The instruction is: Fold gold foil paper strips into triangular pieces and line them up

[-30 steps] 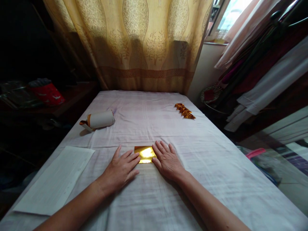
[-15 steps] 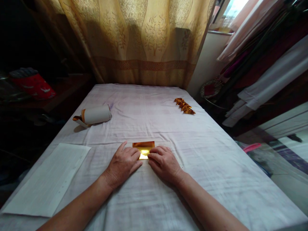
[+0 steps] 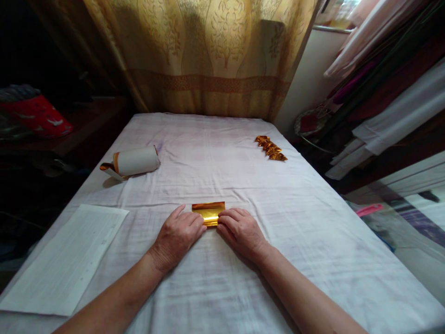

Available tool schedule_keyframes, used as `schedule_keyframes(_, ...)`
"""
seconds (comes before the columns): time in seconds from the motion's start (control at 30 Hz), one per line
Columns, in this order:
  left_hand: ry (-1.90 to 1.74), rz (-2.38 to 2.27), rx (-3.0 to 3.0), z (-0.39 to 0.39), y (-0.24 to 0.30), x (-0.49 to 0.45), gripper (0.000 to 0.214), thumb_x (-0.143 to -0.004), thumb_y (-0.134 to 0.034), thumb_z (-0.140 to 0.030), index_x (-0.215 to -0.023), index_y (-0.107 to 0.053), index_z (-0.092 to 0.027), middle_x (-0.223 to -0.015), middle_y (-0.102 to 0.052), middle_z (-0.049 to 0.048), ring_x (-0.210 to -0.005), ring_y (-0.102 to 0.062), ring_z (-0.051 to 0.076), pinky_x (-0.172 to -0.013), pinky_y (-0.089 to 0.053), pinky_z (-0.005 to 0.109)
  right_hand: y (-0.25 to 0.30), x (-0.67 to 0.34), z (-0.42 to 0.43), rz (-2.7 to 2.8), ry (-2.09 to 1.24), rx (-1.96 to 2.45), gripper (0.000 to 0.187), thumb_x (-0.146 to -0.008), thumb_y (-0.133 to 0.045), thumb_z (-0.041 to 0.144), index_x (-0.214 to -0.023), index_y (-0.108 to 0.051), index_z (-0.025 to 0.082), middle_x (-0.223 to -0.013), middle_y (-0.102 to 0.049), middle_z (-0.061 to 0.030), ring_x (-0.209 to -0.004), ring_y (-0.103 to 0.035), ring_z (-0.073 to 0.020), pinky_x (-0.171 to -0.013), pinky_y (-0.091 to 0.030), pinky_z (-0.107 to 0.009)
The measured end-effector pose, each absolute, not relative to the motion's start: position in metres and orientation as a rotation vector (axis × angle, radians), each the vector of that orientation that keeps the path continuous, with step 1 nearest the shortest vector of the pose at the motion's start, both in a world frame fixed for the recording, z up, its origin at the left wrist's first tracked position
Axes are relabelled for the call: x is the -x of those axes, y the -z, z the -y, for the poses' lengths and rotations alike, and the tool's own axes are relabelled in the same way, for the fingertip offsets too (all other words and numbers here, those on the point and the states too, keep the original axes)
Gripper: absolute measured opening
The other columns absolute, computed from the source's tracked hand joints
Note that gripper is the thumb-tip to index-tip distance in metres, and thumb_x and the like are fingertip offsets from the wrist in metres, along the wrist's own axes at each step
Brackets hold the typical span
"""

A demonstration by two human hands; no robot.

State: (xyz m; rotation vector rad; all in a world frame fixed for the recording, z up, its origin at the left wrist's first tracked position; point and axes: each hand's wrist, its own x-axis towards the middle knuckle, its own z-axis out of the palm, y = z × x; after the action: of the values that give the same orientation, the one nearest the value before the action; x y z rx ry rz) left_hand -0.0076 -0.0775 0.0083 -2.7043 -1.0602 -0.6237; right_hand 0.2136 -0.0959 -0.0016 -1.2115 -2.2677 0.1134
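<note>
A small rectangle of shiny gold foil paper point(image 3: 209, 211) lies in front of me, its near edge folded into a narrow strip. My left hand point(image 3: 178, 235) pinches the left end of that strip, index finger and thumb close together, while one finger points up and away. At the right end, my right hand point(image 3: 243, 235) has its fingers bunched over the fold. Both hands rest low on the cloth, and their fingertips partly hide the strip's ends.
A white cloth point(image 3: 215, 287) covers the table. On it are a white paper sheet point(image 3: 66, 260) at left, a roll of white-backed gold paper point(image 3: 139, 160) behind it, and several folded gold foil pieces point(image 3: 271, 148) at far right. Clothes point(image 3: 399, 106) hang along the right side.
The foil's near edge has been turned up into a narrow fold, and my left thumb has drawn in against it. The view has shifted slightly.
</note>
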Motion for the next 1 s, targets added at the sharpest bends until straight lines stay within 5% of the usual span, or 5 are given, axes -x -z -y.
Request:
schedule_keyframes(0.37,0.811,1.236,2.837,0.068,-0.001,0.017,0.02,-0.1,-0.047,-0.026,-0.09,-0.063,-0.019,-0.097,-0.071,0.0052,-0.093,-0.065,0.02,-0.087,-0.05,0.035,0.004,-0.215,0.091,2.159,-0.117,1.401,0.019,-0.096,-0.055,0.025,-0.082,-0.066,0.02,-0.09,-0.069,-0.0057,-0.084,-0.061,-0.0199,-0.08,-0.046,-0.033)
schedule_keyframes(1.0,0.903,1.624,2.755,0.064,0.0,0.016,0.019,-0.09,-0.058,-0.027,-0.072,-0.06,-0.021,-0.1,-0.069,0.0062,-0.096,-0.062,0.024,-0.087,-0.049,0.041,0.006,-0.216,0.083,2.085,-0.152,1.581,0.023,-0.094,-0.055,0.026,-0.073,-0.06,0.02,-0.079,-0.063,-0.0042,-0.076,-0.056,-0.0186,-0.072,-0.039,-0.03)
